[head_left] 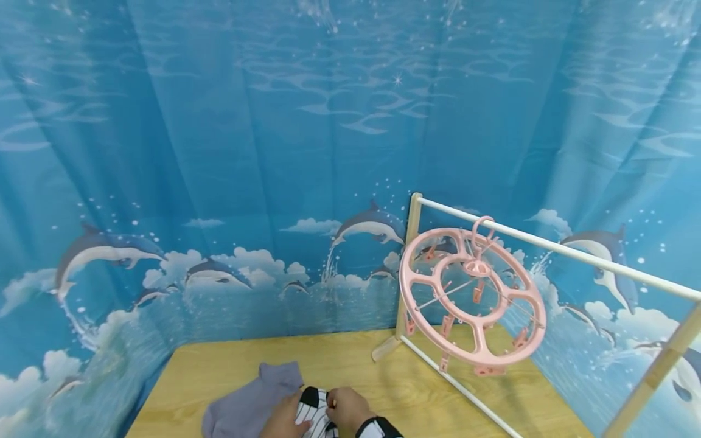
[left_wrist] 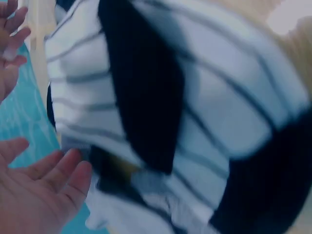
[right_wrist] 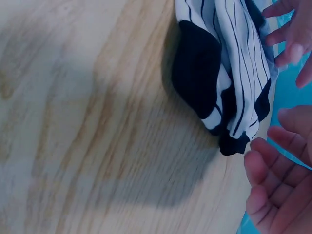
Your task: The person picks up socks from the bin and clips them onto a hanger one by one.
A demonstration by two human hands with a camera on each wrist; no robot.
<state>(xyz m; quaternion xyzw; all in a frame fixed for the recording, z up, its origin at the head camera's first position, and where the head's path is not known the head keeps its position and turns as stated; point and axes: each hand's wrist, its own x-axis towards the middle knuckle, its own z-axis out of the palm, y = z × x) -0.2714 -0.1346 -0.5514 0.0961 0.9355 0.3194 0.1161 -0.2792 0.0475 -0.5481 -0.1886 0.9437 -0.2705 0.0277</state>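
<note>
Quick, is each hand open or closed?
Left hand: at the striped sock; grip can't be told.
Right hand: also at the sock; grip can't be told.

Just past the loosely extended fingers of my left hand (left_wrist: pixel 39 197), a blurred white sock (left_wrist: pixel 209 92) with black stripes and patches looms large; my right hand (left_wrist: pixel 9 46) shows beyond.

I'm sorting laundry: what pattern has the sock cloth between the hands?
The sock cloth is white with dark stripes and black patches, clearest in the right wrist view.
</note>
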